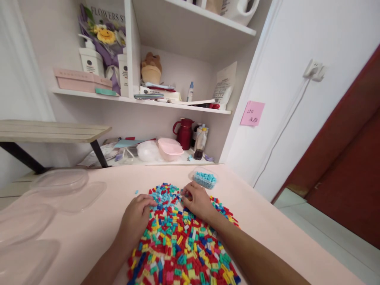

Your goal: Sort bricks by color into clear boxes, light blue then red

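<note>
Many small plastic building bricks [178, 245] in red, yellow, green, blue and white lie loose in a wide pile on the pink tabletop. At its far end is a patch of mostly light-blue bricks [164, 198]. My left hand [137, 213] rests along the left edge of that patch, fingers loosely bent, with the tips at the bricks. On the patch's other side, my right hand [197, 200] has its fingers curled down in a pinch; what lies between them is hidden. Just beyond it stands a clear plastic box [216, 180] holding light-blue bricks.
Clear plastic lids or trays [84, 198] lie at the left, by a small wooden rack [56, 131]. One light-blue brick [136, 192] sits apart from the pile. Along the back are a pink container [170, 149], a red jug [185, 134] and a bottle [200, 144], under shelves [154, 104].
</note>
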Demonstrator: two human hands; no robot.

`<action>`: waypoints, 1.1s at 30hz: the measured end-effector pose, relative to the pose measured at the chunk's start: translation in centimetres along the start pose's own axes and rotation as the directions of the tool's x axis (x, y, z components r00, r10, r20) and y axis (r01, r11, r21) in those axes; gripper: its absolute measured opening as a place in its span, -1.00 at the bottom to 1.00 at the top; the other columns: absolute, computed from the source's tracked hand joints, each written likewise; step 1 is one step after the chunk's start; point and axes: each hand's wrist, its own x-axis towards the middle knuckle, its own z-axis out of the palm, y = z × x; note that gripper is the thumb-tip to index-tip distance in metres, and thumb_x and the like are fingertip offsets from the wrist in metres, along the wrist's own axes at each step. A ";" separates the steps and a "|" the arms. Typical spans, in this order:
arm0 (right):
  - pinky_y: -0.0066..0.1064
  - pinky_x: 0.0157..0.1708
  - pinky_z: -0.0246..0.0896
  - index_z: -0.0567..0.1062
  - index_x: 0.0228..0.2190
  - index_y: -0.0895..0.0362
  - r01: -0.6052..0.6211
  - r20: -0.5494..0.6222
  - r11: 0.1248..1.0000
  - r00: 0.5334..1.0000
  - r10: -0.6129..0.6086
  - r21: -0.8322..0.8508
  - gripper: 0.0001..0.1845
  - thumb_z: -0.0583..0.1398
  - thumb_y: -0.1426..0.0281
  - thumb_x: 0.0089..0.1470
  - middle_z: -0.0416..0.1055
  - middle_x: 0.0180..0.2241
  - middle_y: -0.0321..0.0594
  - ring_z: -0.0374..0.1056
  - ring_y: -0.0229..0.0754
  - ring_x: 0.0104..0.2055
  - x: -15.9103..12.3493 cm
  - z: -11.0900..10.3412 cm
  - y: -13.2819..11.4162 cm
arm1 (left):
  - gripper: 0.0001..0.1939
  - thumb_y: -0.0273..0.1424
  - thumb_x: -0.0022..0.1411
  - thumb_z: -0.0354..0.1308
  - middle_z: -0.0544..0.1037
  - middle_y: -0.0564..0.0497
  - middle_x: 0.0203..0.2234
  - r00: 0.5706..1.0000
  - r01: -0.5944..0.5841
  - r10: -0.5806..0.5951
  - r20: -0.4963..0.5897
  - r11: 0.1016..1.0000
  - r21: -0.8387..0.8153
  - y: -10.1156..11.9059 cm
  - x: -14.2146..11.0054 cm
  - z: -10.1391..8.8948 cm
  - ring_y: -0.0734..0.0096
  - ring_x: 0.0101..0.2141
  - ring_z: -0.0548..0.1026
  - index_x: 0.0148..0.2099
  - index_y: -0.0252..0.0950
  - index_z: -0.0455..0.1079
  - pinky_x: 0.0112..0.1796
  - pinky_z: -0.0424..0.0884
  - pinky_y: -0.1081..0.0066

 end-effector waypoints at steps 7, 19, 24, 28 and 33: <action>-0.33 -0.16 0.22 0.54 -0.41 0.06 0.071 0.047 0.997 0.996 -0.072 0.014 -0.90 0.22 0.46 -0.01 0.42 -0.28 -0.23 0.34 -0.14 -0.20 0.0 0.1 0.3 | -0.62 -0.47 0.14 -0.10 0.60 -0.02 -0.21 1.000 0.018 -0.018 0.003 1.000 0.006 0.3 -0.1 -0.1 0.26 -0.12 0.52 -0.36 -0.16 0.58 -0.03 0.41 0.22; -0.33 -0.14 0.25 0.55 -0.49 0.08 0.073 0.070 0.968 0.993 -0.092 0.240 -0.94 0.31 0.47 -0.03 0.50 -0.25 -0.23 0.39 -0.16 -0.19 0.2 -0.3 0.2 | -0.63 -0.46 0.15 -0.09 0.60 -0.01 -0.22 1.000 0.008 -0.008 0.008 1.000 0.013 0.3 -0.1 -0.2 0.27 -0.13 0.52 -0.37 -0.16 0.57 -0.05 0.43 0.23; -0.34 -0.12 0.24 0.56 -0.46 0.07 0.102 0.068 0.956 0.990 -0.125 0.276 -0.93 0.32 0.47 -0.01 0.53 -0.29 -0.26 0.40 -0.16 -0.18 0.3 -0.6 -0.1 | -0.63 -0.45 0.14 -0.09 0.60 0.00 -0.22 1.000 0.007 -0.007 0.005 0.999 0.032 0.2 0.0 -0.3 0.27 -0.13 0.53 -0.37 -0.16 0.58 -0.04 0.43 0.23; -0.34 -0.11 0.22 0.56 -0.46 0.07 0.144 0.067 0.967 0.985 -0.161 0.208 -0.92 0.34 0.48 -0.03 0.54 -0.31 -0.28 0.40 -0.17 -0.19 0.3 -0.7 -0.4 | -0.63 -0.43 0.14 -0.09 0.61 -0.01 -0.23 1.000 -0.026 0.026 -0.001 0.998 0.049 -0.4 0.3 -0.3 0.28 -0.15 0.54 -0.37 -0.16 0.59 -0.05 0.45 0.23; -0.22 0.01 0.10 0.56 -0.40 0.04 0.294 0.054 0.956 0.954 -0.295 0.022 -0.94 0.34 0.41 0.00 0.54 -0.24 -0.26 0.36 -0.10 -0.10 1.0 -1.3 -0.1 | -0.65 -0.35 0.13 -0.05 0.63 0.00 -0.25 0.998 -0.059 0.060 -0.017 0.997 0.052 -1.6 0.8 0.0 0.25 -0.16 0.57 -0.40 -0.13 0.60 -0.08 0.49 0.23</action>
